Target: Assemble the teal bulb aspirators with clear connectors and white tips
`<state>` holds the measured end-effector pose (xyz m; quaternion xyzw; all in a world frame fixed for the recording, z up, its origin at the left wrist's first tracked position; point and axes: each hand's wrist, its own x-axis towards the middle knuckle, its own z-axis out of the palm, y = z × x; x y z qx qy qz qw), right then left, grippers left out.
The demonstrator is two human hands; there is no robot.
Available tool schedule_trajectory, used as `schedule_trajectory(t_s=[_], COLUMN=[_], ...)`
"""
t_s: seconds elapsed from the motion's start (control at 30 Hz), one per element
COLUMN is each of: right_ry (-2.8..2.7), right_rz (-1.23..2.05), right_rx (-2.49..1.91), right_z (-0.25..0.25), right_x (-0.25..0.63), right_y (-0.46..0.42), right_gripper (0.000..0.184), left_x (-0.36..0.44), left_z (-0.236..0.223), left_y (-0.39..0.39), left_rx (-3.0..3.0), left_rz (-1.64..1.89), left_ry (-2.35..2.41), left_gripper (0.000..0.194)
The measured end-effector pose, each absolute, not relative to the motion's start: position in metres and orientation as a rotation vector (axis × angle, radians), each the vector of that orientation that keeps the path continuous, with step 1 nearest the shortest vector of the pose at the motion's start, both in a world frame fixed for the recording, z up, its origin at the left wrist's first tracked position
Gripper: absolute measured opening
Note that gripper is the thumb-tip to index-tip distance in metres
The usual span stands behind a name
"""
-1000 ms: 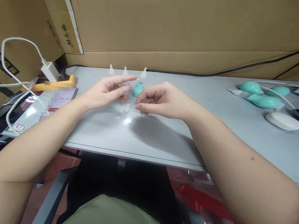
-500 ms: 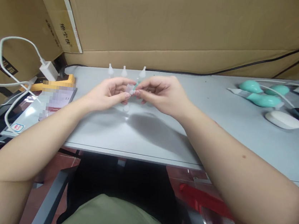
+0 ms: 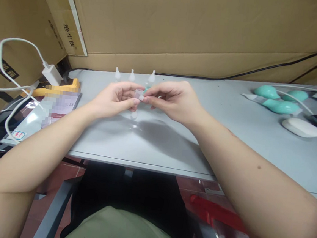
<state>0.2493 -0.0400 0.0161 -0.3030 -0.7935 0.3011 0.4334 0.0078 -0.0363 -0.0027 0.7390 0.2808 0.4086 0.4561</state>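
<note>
My left hand (image 3: 118, 97) is closed in a pinch on a small translucent plastic cup (image 3: 139, 93), held above the table. My right hand (image 3: 169, 97) meets it from the other side, its thumb and forefinger pinched at the cup's edge. A bit of green (image 3: 146, 89) shows just behind the right fingertips; I cannot tell whether it is held. Beyond the hands stand three white, narrow-tipped nozzle pieces (image 3: 117, 73). Another small clear piece (image 3: 134, 115) rests on the table below the left fingers, partly hidden.
On the grey table (image 3: 172, 151) lie teal rounded objects (image 3: 281, 106) and a white mouse-shaped object (image 3: 301, 128) at right. At left are a white charger with cable (image 3: 51, 74), a yellow object (image 3: 73, 85) and a printed box (image 3: 62, 108). Cardboard (image 3: 203, 28) walls the back.
Both hands stay almost in place, still pinched together at the small cup. Less of the green bit shows between the fingers, and the cup looks slightly turned.
</note>
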Motion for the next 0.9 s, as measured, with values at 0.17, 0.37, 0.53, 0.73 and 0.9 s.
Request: schedule_trajectory(t_s=[0.17,0.37,0.53,0.73,0.9], right_ry=[-1.991,-2.005,-2.034,-2.051,-2.088], right_rz=[0.716,0.685,0.684,0.712,0.734], right_rx=[-0.744,-0.73,-0.749,-0.705,-0.725], right_z=[0.017,0.0162,0.0154,0.015,0.0145], right_x=[0.249,0.2506,0.253,0.254,0.2546], right_y=[-0.0408,-0.0405,-0.0371,-0.0357,-0.0345], right_gripper=[0.03,0.018,0.026,0.033,0.034], left_x=[0.0074,0.0083,0.01,0.0108,0.0105], left_z=[-0.002,0.001,0.001,-0.0009,-0.0017], left_y=[-0.0366,-0.0396,-0.0416,-0.0426,-0.0441], left_rx=[1.829,1.852,1.848,1.877,1.983], left_rz=[0.995,0.978,0.987,1.006,0.993], left_ry=[0.7,0.732,0.752,0.75,0.787], left_gripper=[0.053,0.054,0.052,0.051,0.045])
